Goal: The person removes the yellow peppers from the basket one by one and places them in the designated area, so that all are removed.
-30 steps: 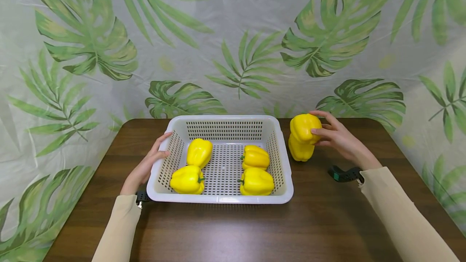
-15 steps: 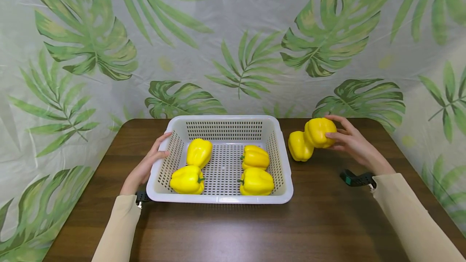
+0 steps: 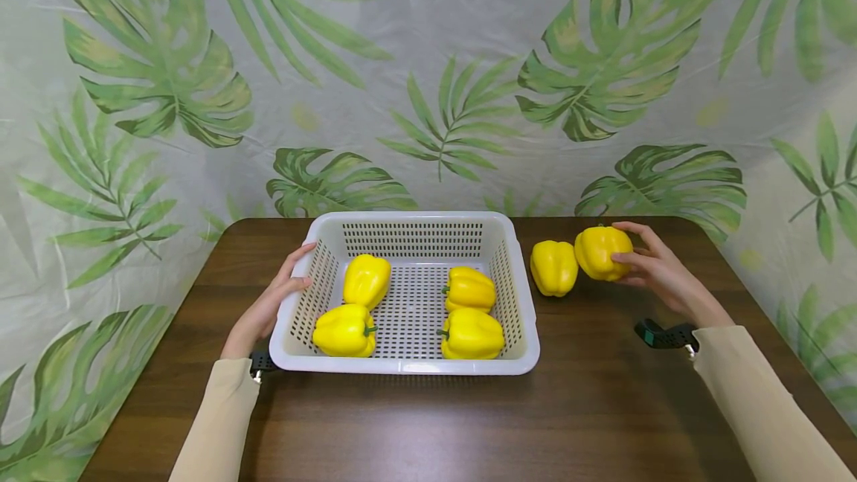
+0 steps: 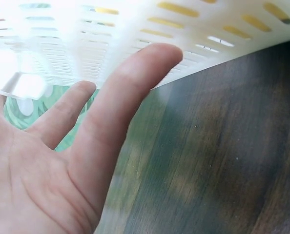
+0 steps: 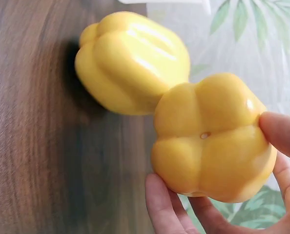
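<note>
A yellow bell pepper (image 3: 598,253) is in my right hand (image 3: 663,274), gripped between thumb and fingers. In the right wrist view, the held bell pepper (image 5: 211,141) shows its lobed bottom. Just left of it a second yellow bell pepper (image 3: 553,268) lies on the table, beside the white perforated basket (image 3: 405,367). My left hand (image 3: 268,307) touches the basket's left side with fairly straight fingers. The left wrist view has the thumb (image 4: 130,78) extended along the slotted wall.
Several yellow bell peppers lie inside the basket, such as a stemmed pepper (image 3: 472,334) at front right and another pepper (image 3: 367,281) at back left. The brown wooden table (image 3: 402,430) ends at a leaf-patterned cloth (image 3: 462,192) behind.
My right hand has carried its bell pepper rightward and down, from above the other loose pepper to beside it. My left hand and the basket have stayed in place.
</note>
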`<state>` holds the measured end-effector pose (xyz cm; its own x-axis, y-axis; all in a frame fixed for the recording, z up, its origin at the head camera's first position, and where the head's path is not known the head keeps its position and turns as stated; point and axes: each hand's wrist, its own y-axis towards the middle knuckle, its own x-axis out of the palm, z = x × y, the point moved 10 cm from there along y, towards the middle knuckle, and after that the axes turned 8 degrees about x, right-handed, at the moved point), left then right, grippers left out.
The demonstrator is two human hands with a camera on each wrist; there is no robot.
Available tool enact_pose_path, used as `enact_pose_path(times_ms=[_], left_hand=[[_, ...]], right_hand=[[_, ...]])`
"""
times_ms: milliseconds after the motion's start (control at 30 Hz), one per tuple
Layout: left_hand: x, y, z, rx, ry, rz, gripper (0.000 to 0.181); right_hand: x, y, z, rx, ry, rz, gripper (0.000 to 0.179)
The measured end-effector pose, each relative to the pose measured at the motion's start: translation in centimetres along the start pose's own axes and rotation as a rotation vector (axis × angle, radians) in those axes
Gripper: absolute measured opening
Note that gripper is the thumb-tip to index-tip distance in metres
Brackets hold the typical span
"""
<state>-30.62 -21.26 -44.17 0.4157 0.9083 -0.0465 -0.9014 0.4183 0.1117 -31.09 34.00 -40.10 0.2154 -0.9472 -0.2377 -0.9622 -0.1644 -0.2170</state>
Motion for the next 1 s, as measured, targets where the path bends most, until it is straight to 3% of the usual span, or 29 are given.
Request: enact_pose_path(times_ms=[567, 1000], left_hand=[[-0.1, 0.0, -0.1, -0.006, -0.005, -0.005, 0.062], [-0.1, 0.0, 0.0, -0.002, -0.006, -0.002, 0.062]], right_hand=[[0.2, 0.4, 3.7, 0.087, -0.049, 0.006, 0.051], [0.6, 0.9, 4.1, 0.104, -0.169, 0.045, 0.06]])
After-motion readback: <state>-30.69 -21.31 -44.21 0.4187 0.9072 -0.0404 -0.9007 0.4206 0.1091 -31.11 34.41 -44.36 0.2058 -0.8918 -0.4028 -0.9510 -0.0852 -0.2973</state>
